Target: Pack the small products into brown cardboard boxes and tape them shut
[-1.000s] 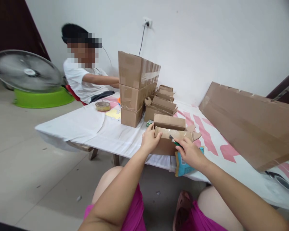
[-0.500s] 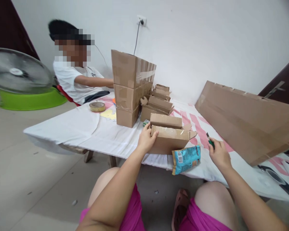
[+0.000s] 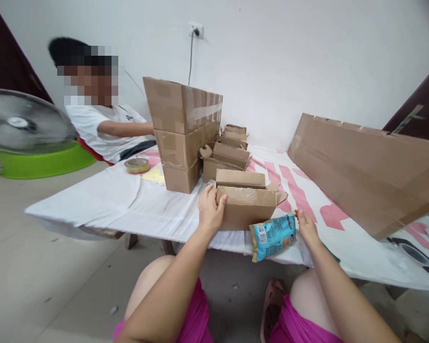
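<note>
My left hand (image 3: 211,209) is closed on the near left corner of an open cardboard box (image 3: 248,209), thumb on its near side and fingers round the left end. The box's top flaps stand up. In front of it, at the table edge, lies a blue snack packet (image 3: 274,237) with gold ends and a barcode. At the packet's upper right corner, my right hand (image 3: 307,228) pinches the edge with its fingertips. A green-handled cutter (image 3: 331,252) lies on the table, mostly hidden behind my right wrist.
Stacked taped boxes (image 3: 175,138) stand left of centre, with open boxes (image 3: 225,157) behind mine. A tape roll (image 3: 137,165) lies on the left. A large cardboard sheet (image 3: 364,176) leans at right, near black scissors (image 3: 414,252). Another person (image 3: 103,133) sits beyond the stack, near a fan (image 3: 21,121).
My right hand has put down the cutter and moved left to the blue packet's corner. My left hand stays on the box. The whole view has shifted slightly.
</note>
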Available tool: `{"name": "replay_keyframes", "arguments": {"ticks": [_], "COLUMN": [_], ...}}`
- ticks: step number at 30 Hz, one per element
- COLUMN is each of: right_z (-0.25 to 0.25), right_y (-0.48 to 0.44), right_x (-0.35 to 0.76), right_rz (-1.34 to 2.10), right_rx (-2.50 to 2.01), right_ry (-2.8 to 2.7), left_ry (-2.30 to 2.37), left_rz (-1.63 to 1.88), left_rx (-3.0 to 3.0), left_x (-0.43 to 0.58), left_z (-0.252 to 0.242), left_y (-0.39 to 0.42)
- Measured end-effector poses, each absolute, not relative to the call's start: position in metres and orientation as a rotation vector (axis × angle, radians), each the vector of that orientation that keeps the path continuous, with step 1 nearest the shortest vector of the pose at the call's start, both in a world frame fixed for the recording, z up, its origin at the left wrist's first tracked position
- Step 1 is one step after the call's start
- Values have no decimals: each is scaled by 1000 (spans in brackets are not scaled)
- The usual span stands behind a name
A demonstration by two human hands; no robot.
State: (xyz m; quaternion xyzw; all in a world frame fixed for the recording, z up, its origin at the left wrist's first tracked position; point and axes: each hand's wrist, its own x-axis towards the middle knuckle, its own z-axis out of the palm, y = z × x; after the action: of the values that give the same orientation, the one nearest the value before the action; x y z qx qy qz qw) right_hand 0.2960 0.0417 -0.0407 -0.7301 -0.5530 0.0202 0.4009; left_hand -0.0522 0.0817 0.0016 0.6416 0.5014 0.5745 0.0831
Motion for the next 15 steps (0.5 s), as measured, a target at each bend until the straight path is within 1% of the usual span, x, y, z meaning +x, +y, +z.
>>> {"name": "replay_keyframes", "arguments": {"ticks": [3,5,7,8,9,10,13,14,15], "right_z": [-55,-62,-66,-66,-66,-65,-64,-63,-63], "right_y": [38,33,29,28,29,29,31,30,30], "right_x": [277,267,263,263,265,267,278,281,283], "right_rz": [123,163,202,222,242,260,312,333,359], "right_rx": [-1815,-1799,-1780,-1773,-1769,-1769,-1782,-1790,-1798], "right_ry": [-1360,-1351,-1347,-1340,-1331,-1322,-1326,-1344,-1372], "left_ry": [1575,1620,1568,1495,1429,1392,1486,1536,1571], "left_rz": [1860,2055,2206,2173,2032,1794,850,603,436], "left_rx": [1914,1908,1955,2025,2114,2196,2282,2266,2250], "left_x": [-53,-53,-48,-44,-38,-31,-9,-3,2], "left_z": [10,18,27,30,33,35,34,31,27], "left_y": [72,60,43,34,25,16,-1,-3,-3]}}
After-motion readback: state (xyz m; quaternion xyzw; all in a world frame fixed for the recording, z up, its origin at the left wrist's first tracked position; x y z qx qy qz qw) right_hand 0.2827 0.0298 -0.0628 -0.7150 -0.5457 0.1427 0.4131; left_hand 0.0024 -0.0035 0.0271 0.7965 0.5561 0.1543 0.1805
